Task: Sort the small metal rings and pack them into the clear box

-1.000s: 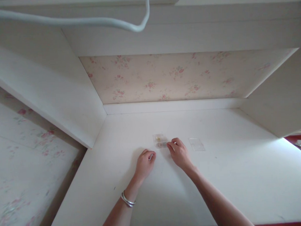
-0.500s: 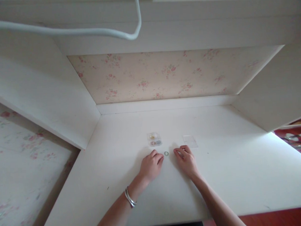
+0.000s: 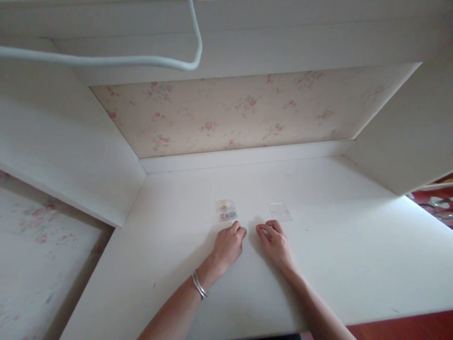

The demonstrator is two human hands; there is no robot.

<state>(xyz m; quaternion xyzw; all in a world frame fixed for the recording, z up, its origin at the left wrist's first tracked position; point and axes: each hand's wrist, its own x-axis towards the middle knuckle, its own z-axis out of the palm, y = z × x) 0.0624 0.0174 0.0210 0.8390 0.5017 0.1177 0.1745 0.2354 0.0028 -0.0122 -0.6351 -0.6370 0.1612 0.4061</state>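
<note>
Hands rest on a white desk top (image 3: 326, 265) set in an alcove with floral wallpaper (image 3: 246, 110) behind. Just beyond the left fingertips lies a small clear plastic box (image 3: 226, 210) holding tiny coloured pieces, yellowish in the far half, darker in the near half; its long axis runs near to far. The left hand (image 3: 227, 247), a silver bangle (image 3: 199, 286) on its wrist, is curled with fingertips on a small ring (image 3: 244, 230), mostly hidden. The right hand (image 3: 275, 243) is loosely curled, fingers drawn in; whether it holds anything I cannot tell. A flat clear lid (image 3: 280, 212) lies just beyond it.
</note>
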